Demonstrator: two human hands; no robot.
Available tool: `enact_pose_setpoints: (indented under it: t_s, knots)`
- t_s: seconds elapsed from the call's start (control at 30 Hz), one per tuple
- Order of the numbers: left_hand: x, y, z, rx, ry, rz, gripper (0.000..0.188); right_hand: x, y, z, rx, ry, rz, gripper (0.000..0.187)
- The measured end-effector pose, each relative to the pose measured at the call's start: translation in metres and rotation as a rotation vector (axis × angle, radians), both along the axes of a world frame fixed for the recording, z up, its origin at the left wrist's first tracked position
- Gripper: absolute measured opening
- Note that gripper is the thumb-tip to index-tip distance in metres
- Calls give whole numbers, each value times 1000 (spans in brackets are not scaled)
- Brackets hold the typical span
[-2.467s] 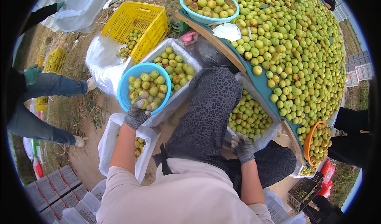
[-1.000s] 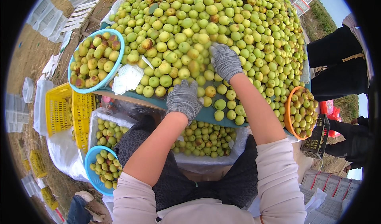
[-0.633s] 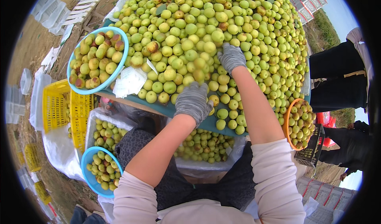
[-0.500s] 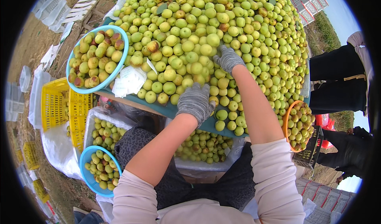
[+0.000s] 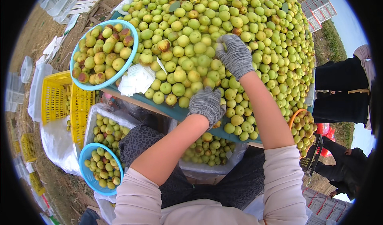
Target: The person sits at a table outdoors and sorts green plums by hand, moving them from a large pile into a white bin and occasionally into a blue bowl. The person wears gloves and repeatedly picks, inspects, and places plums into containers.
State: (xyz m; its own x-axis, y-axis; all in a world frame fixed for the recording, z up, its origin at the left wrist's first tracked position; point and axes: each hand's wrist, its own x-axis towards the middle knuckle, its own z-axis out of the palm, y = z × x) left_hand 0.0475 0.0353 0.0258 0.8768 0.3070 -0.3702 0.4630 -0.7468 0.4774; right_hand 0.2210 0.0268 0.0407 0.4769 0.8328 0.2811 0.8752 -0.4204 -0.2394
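Note:
A large heap of green jujubes (image 5: 275, 71), some with brown-red patches, covers the table in front of me. At the heap's near edge is my left hand (image 5: 206, 105), in a grey knit glove, its fingers against the fruit and the thumb apart. My right hand (image 5: 236, 56), gloved alike, is farther in and to the right, over the jujubes. Its fingers are bent with the thumb apart, and I see no fruit held in it. Between and just beyond the hands, several jujubes look blurred. White paper slips (image 5: 136, 80) lie at the heap's left edge.
A blue basket (image 5: 133, 53) of browner jujubes stands at left, another blue basket (image 5: 83, 167) below. Yellow crates (image 5: 81, 109) stand beside them. Under the table edge, a lined box (image 5: 235, 161) holds jujubes. An orange-rimmed basket (image 5: 292, 117) is at right, near people in dark trousers (image 5: 339, 81).
The view has shifted slightly, moving the scene right. My right hand has lifted a little and shows more of its back. My left hand remains at the near edge of the heap.

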Motion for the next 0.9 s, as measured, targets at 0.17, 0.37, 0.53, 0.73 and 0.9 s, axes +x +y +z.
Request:
enact_pose_setpoints:
  t_s: [0.17,0.37,0.53,0.73,0.9]
  knots:
    - [0,-1,-3,13,-26,20,56,-15,58,13,-816,31,-74,38]
    - [-1,-4,-5,-34,-43,-39,48,-14,37,11,-937,144,68,50]
    - [-3,-1,-5,-56,-48,-51,48,-33,10,-7,-807,20,17,47]
    - [-4,-1,1,-66,-60,-111,46,-33,-45,-5,-338,104,-105,32]
    - [-2,-10,5,-51,-112,-123,42,-88,-35,58,973,1300,-193,31]
